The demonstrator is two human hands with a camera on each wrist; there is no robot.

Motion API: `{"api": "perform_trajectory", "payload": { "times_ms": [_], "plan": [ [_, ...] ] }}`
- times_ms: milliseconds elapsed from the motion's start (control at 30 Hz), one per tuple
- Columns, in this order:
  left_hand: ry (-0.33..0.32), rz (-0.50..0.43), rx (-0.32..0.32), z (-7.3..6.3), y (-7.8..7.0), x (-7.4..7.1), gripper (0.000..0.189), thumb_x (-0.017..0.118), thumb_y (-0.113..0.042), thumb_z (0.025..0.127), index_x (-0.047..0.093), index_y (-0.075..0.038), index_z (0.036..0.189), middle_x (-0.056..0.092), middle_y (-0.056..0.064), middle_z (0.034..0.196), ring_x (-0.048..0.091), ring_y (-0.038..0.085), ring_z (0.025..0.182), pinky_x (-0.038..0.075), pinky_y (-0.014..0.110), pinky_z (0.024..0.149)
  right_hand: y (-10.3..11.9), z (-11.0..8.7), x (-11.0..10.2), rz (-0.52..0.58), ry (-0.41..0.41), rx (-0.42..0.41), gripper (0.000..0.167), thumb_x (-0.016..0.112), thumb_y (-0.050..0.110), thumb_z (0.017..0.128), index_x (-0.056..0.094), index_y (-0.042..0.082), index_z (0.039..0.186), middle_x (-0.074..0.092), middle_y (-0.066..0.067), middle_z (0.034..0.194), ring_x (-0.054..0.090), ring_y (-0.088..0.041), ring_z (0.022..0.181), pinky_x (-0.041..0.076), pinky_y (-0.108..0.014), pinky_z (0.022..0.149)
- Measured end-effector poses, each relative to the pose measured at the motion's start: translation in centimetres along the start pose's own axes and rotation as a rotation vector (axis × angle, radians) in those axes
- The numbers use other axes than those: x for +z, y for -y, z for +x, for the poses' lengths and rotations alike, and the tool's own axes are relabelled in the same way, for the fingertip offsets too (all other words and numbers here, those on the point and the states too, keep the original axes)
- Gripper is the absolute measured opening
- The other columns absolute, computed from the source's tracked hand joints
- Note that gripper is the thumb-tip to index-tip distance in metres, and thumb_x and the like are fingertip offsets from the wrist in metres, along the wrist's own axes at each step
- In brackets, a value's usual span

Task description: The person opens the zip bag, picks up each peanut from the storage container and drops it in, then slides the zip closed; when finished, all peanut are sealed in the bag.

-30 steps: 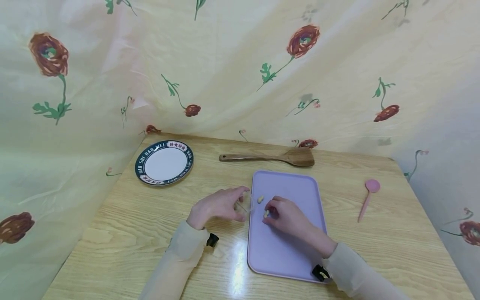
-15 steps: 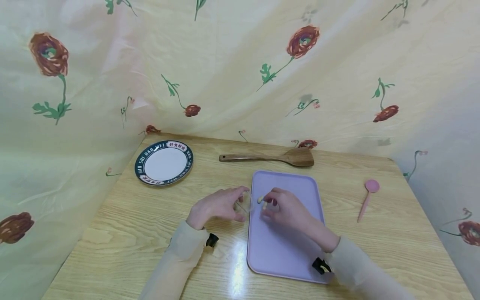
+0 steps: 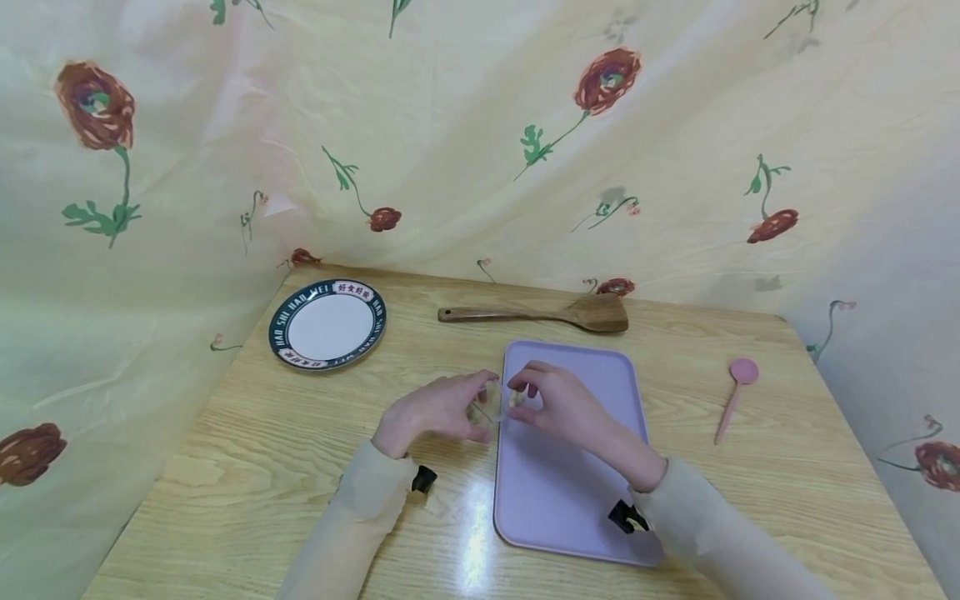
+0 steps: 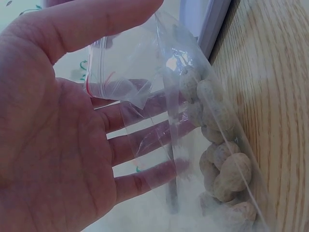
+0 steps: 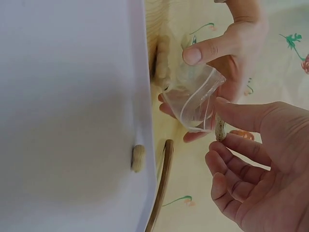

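My left hand (image 3: pixel 438 408) holds a clear zip-lock bag (image 4: pixel 145 92) between thumb and fingers, its mouth turned toward the right hand. Several unshelled peanuts (image 4: pixel 234 174) lie in the bottom of the bag, seen through the plastic. Between the thumb and forefinger of my right hand (image 3: pixel 558 404) is one peanut (image 5: pixel 220 128), pinched right at the bag's mouth. Another peanut (image 5: pixel 138 158) lies on the purple tray (image 3: pixel 573 508), near its left edge and below the right hand.
A wooden spatula (image 3: pixel 540 315) lies behind the tray. To the far left is a white plate (image 3: pixel 330 327) with a dark patterned rim, and a small pink spoon (image 3: pixel 738 387) lies at the right. A floral curtain (image 3: pixel 450 142) hangs behind the table.
My right hand has moved up and left across the tray, bringing the pinched peanut to the bag's mouth. The left hand and bag stay in place.
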State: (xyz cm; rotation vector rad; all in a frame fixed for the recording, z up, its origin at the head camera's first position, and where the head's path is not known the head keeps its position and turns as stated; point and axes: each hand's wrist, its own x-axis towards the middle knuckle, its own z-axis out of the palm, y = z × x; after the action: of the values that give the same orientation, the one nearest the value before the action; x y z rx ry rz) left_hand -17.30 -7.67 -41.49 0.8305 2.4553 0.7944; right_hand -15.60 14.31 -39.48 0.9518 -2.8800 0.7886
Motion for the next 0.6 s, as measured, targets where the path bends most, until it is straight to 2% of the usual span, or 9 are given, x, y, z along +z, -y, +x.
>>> {"api": "perform_trajectory", "payload": {
  "times_ms": [367, 600],
  "plan": [
    [0.005, -0.045, -0.004, 0.05, -0.01, 0.11, 0.081, 0.082, -0.026, 0.083, 0.037, -0.015, 0.15, 0.059, 0.004, 0.125, 0.058, 0.02, 0.109, 0.048, 0.038, 0.093, 0.03, 0.27, 0.9, 0.035, 0.018, -0.017, 0.03, 0.085, 0.018, 0.08, 0.072, 0.004, 0.103, 0.066, 0.001, 0.096, 0.064, -0.021, 0.082, 0.051, -0.027, 0.069],
    [0.003, -0.047, -0.012, 0.02, -0.07, 0.01, 0.08, 0.081, -0.024, 0.084, 0.037, -0.015, 0.15, 0.059, 0.005, 0.126, 0.058, 0.021, 0.112, 0.047, 0.038, 0.095, 0.32, 0.29, 0.78, 0.039, 0.026, 0.009, 0.032, 0.084, 0.018, 0.081, 0.072, 0.002, 0.106, 0.067, -0.006, 0.096, 0.063, -0.022, 0.082, 0.051, -0.029, 0.068]
  ]
}}
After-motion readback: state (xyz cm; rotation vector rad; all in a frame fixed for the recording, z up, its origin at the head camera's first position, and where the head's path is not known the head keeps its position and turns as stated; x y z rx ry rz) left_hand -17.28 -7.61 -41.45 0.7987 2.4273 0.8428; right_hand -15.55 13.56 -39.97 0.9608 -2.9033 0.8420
